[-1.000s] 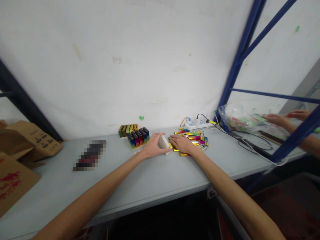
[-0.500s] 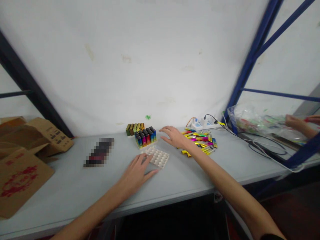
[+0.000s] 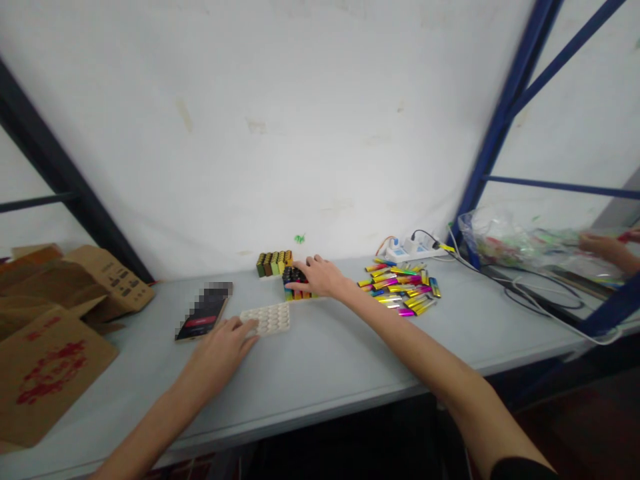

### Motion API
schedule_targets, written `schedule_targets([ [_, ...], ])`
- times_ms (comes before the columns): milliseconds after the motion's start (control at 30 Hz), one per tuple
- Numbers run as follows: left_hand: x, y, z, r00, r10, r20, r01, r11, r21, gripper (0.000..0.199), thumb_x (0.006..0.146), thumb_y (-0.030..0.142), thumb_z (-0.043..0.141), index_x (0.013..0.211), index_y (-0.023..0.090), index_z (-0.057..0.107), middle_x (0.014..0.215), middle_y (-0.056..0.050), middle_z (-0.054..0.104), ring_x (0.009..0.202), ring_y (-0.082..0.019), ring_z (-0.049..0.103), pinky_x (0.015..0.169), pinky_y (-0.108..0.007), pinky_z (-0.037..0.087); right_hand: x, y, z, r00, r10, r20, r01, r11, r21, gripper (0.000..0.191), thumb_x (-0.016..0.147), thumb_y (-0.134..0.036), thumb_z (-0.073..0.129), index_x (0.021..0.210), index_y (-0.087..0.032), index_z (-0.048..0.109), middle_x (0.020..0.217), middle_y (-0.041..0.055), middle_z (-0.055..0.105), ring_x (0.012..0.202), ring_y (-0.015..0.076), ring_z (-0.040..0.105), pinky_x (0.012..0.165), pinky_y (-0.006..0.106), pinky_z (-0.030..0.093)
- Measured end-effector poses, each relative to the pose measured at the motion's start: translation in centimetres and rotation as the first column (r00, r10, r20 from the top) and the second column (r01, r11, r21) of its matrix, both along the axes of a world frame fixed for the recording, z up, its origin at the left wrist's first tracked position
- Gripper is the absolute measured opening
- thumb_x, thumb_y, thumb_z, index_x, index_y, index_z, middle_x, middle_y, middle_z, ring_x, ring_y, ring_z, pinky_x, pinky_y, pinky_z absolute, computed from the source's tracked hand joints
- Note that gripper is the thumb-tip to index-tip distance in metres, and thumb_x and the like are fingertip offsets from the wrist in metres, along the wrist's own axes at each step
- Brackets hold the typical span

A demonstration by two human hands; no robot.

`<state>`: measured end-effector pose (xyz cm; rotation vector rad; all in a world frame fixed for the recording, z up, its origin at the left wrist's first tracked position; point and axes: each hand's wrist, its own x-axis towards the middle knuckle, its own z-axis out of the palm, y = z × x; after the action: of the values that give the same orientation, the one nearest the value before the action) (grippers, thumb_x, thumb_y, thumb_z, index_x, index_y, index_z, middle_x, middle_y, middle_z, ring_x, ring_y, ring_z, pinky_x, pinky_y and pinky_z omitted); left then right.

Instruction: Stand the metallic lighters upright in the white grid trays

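A white tray with rows of round hollows (image 3: 273, 319) lies flat on the table. My left hand (image 3: 225, 347) grips its left end, with fingertips on top and the thumb at the near side. My right hand (image 3: 320, 275) is closed over a block of colourful lighter-like tubes with black tops (image 3: 295, 283), thumb across the front and fingers over the top; the hand hides much of the block. Just behind stands a second block of yellow, green and brown tubes (image 3: 273, 263). Right of my right hand lies a loose pile of shiny yellow, pink and blue pieces (image 3: 405, 287).
A partly blurred phone (image 3: 203, 313) lies left of the tray. Cardboard boxes (image 3: 65, 360) fill the table's left end. A power strip (image 3: 410, 249) with cables stands by the wall. Beyond the blue frame (image 3: 480, 180) are plastic bags (image 3: 500, 233) and another person's hand (image 3: 605, 248).
My left hand has slid the white tray left and turned it. My right hand has moved left from beside the colourful block and closed over it.
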<state>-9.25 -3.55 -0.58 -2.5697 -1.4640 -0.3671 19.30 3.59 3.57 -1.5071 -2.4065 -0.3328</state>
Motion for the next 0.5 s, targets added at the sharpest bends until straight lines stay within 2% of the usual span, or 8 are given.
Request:
schedule_targets([
  [167,2.4,2.4,1.3,0.993,0.058,-0.107,-0.060,0.998,-0.014,0.033,0.101,0.032,0.046,0.120,0.021,0.072,0.111,-0.014,0.072,0.106,-0.033,0.071,0.096,-0.045,0.056,1.4,-3.0,0.5,0.971,-0.239,-0.019,0.239,0.971,-0.008,0.070,0.100,-0.075,0.041,0.132,-0.015,0.060,0.117,0.0217,0.072,0.109,0.0341,0.067,0.090,0.042,0.054],
  [233,3.8,2.5,2.3,0.982,0.078,-0.171,-0.085,0.996,-0.031,0.033,0.100,0.032,0.049,0.120,0.019,0.072,0.112,-0.015,0.072,0.105,-0.033,0.071,0.098,-0.047,0.055,2.2,-3.8,0.7,0.945,-0.323,-0.048,0.322,0.946,-0.030,0.066,0.101,-0.072,0.042,0.127,-0.014,0.062,0.113,0.0224,0.073,0.105,0.0342,0.070,0.088,0.042,0.055],
  [300,5.2,2.1,3.4,0.973,0.107,-0.205,-0.100,0.994,0.041,0.036,0.098,0.038,0.058,0.124,0.017,0.070,0.117,-0.018,0.071,0.109,-0.038,0.069,0.103,-0.055,0.051,3.3,-4.2,0.9,0.914,-0.397,-0.080,0.392,0.917,-0.069,0.065,0.102,-0.070,0.042,0.123,-0.012,0.064,0.108,0.0235,0.075,0.102,0.0359,0.073,0.086,0.043,0.056],
  [367,7.1,1.3,4.2,0.993,0.061,-0.101,-0.048,0.991,0.127,0.047,0.098,0.047,0.061,0.133,0.016,0.066,0.128,-0.021,0.067,0.121,-0.043,0.064,0.109,-0.059,0.045,4.6,-4.4,1.4,0.876,-0.470,-0.107,0.457,0.880,-0.126,0.067,0.103,-0.070,0.040,0.121,-0.010,0.066,0.108,0.0255,0.076,0.103,0.0374,0.074,0.087,0.045,0.056],
  [400,8.2,0.9,4.3,1.000,-0.006,-0.016,0.008,0.991,0.131,0.055,0.098,0.053,0.060,0.138,0.016,0.062,0.133,-0.022,0.065,0.126,-0.043,0.061,0.112,-0.058,0.043,5.3,-4.4,1.6,0.855,-0.506,-0.117,0.486,0.859,-0.162,0.070,0.102,-0.070,0.040,0.121,-0.009,0.067,0.110,0.0269,0.076,0.104,0.0378,0.075,0.089,0.045,0.056],
  [500,12.2,0.5,3.4,0.958,-0.191,0.216,0.182,0.981,0.060,0.089,0.089,0.076,0.063,0.156,0.020,0.045,0.149,-0.022,0.055,0.137,-0.044,0.054,0.114,-0.057,0.043,7.4,-4.2,2.2,0.798,-0.587,-0.137,0.541,0.798,-0.265,0.079,0.102,-0.073,0.036,0.123,-0.005,0.071,0.117,0.0317,0.074,0.112,0.0387,0.074,0.095,0.045,0.055],
])
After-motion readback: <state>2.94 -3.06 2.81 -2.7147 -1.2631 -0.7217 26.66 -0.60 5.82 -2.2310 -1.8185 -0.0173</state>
